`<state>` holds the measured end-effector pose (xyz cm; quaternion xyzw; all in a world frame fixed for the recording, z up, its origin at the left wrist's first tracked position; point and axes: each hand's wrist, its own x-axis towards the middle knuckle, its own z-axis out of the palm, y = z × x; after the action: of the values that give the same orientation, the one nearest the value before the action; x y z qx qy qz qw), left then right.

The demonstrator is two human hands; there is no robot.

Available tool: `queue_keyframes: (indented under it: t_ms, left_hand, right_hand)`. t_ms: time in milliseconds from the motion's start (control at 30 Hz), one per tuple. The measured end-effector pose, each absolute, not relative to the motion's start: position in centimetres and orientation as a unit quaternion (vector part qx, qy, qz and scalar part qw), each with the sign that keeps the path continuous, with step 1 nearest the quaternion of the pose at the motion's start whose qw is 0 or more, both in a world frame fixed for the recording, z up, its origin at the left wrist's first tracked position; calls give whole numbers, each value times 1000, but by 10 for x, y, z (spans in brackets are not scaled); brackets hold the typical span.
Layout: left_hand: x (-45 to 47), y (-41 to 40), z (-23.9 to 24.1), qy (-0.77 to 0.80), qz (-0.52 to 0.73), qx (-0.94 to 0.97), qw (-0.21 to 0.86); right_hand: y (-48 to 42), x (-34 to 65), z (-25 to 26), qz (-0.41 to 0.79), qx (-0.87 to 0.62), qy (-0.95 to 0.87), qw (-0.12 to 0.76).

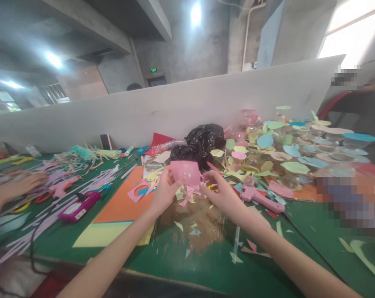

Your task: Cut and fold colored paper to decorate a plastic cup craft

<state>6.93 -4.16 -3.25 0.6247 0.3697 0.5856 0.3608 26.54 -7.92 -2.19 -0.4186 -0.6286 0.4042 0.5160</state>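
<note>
My left hand [163, 191] pinches the left edge of a pink paper piece [185, 172], held up above the green table [206, 265]. My right hand [220, 191] is closed at the piece's right lower edge, with something yellow showing between its fingers that I cannot make out. Pink and yellow paper scraps [187, 198] lie under both hands. A pink glue gun [259, 198] rests just right of my right hand.
Orange and yellow sheets [119, 211] lie to the left. A second pink glue gun [78, 207] sits by another person's hand [18, 186] at far left. A black plastic bag [199, 145] and heaped coloured cut-outs [286, 153] fill the back right. A white partition [175, 107] stands behind.
</note>
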Motion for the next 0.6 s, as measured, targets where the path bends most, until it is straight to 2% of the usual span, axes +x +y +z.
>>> queue_keyframes:
  t_ms: [100,200,267,333,400,533,600]
  left_hand:
    - [64,-32,-28,394,663,555,312]
    - [60,-28,-21,398,706,480,335]
    - [58,-29,-17,398,713,449,363]
    - [56,-30,-14,400,713,436,377]
    - [54,-31,-13,409,711,432,376]
    - [50,-29,-15,431,707,436,353]
    - [50,-27,-18,433,702,444,351]
  right_hand:
    - [-78,276,-10,344,-434,-587,591]
    - [-77,290,3,284,-436,-544,659]
    - [-75,298,7,243,-450,-535,672]
    - [-72,304,6,205,-484,-559,642]
    - [-71,305,3,158,-545,-614,549]
    - [-72,292,-8,-11,-642,-729,237]
    - [-73,282,-14,-72,-647,-750,118]
